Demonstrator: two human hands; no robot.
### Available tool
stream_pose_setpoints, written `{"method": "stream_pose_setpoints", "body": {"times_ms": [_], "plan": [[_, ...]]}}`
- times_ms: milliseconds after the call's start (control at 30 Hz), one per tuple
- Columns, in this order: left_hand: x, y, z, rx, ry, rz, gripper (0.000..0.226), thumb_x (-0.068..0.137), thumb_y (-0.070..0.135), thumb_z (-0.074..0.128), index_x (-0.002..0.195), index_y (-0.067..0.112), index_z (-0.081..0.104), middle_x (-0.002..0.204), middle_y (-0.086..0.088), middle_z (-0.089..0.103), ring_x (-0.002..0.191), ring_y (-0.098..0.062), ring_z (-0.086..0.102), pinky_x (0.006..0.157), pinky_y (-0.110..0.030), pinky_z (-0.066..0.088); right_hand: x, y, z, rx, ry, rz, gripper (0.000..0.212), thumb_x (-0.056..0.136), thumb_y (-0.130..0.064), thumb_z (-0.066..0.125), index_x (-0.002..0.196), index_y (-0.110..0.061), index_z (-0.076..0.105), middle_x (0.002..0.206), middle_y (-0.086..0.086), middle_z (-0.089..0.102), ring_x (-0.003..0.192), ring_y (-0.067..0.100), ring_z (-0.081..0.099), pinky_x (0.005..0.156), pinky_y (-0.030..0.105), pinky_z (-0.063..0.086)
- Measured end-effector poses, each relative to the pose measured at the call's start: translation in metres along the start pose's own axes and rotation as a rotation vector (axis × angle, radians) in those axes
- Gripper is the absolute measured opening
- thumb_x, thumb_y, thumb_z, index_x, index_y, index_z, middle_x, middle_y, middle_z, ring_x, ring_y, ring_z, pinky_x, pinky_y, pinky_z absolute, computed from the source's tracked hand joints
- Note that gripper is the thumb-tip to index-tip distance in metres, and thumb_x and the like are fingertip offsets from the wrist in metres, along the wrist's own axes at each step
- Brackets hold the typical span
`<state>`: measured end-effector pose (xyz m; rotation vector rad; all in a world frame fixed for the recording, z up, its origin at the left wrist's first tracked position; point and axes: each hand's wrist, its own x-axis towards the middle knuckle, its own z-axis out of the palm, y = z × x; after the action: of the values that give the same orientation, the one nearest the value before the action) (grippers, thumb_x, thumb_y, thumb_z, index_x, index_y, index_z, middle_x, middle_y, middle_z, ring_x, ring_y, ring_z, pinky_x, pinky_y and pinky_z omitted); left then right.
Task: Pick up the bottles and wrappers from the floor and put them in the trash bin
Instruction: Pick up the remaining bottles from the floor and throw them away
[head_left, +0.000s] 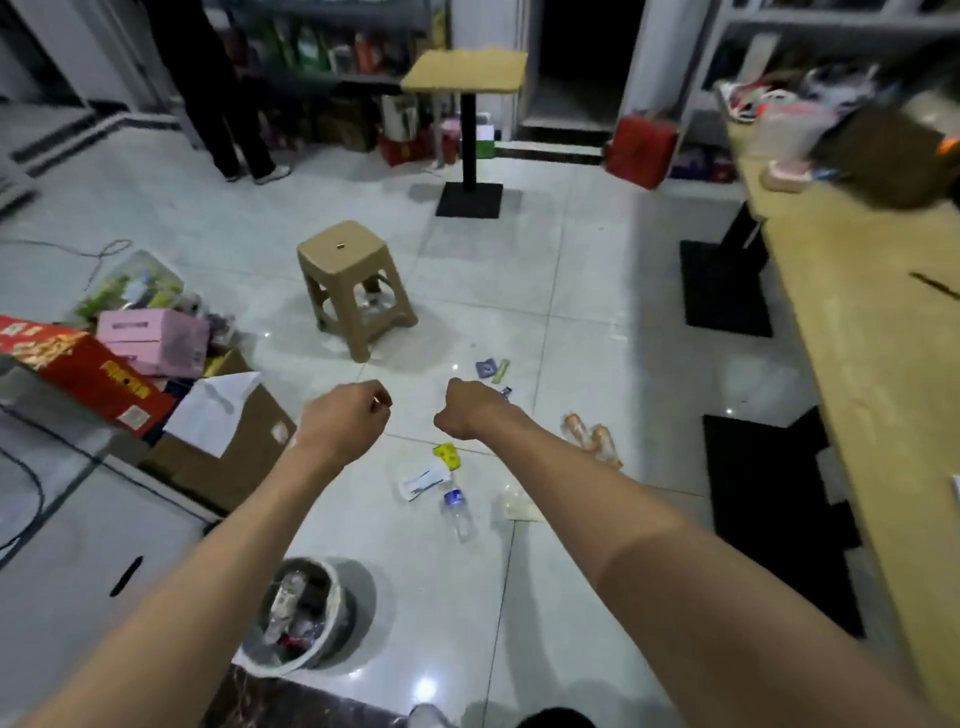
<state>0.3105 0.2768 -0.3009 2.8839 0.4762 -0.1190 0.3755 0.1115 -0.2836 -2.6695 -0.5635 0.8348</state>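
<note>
Both fists curled, empty: left hand (349, 415), right hand (470, 410). Clear bottle (458, 512) on floor below right hand, long axis near–far; right nearer

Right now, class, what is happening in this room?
A person is standing over litter scattered on a tiled floor. Both arms are stretched forward, and the left hand and right hand are curled into loose fists that hold nothing. A clear bottle, two orange-capped bottles and several wrappers, one of them a yellow wrapper, lie on the floor. The trash bin near the person's feet already holds some rubbish. Nothing is being picked up yet.
</note>
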Motion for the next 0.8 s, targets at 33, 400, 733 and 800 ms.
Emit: {"method": "stream_pose_setpoints", "body": {"times_ms": [33,400,733,800], "plan": [[-0.001,0.024,0.003,-0.001,0.012,0.023,0.026,0.09,0.027,0.046,0.107,0.031,0.065,0.109,0.002,0.068,0.1,-0.024,0.062,0.079,-0.032,0.049,-0.012,0.025,-0.004,0.01,0.027,0.023,0.039,0.093,-0.02,0.049,0.129,-0.005,0.047,0.128,0.014,0.056,0.113,0.031,0.057,0.08,0.031,0.042],[-0.043,0.26,0.041,0.001,-0.012,0.281,0.028,0.092,0.025,0.045,0.111,0.027,0.065,0.107,0.0,0.069,0.1,-0.025,0.062,0.076,-0.03,0.045,-0.123,0.267,-0.01,0.087,0.154,0.259,0.036,0.092,-0.02,0.044,0.125,-0.007,0.051,0.126,0.012,0.058,0.116,0.03,0.055,0.093,0.032,0.039],[-0.025,0.267,0.086,0.003,-0.116,0.261,0.029,0.092,0.022,0.044,0.114,0.025,0.064,0.107,0.004,0.067,0.099,-0.021,0.062,0.08,-0.032,0.048,-0.086,0.314,-0.001,0.112,0.1,0.299,0.058,0.09,-0.02,0.05,0.145,-0.02,0.033,0.143,0.014,0.042,0.124,0.028,0.051,0.089,0.031,0.043],[-0.002,0.257,0.095,0.0,-0.143,0.255,0.028,0.092,0.022,0.044,0.113,0.025,0.064,0.108,0.004,0.067,0.098,-0.021,0.061,0.079,-0.031,0.047,-0.06,0.317,-0.005,0.093,0.075,0.309,0.058,0.092,-0.021,0.049,0.147,-0.019,0.031,0.146,0.014,0.041,0.126,0.029,0.05,0.091,0.032,0.043]]}}
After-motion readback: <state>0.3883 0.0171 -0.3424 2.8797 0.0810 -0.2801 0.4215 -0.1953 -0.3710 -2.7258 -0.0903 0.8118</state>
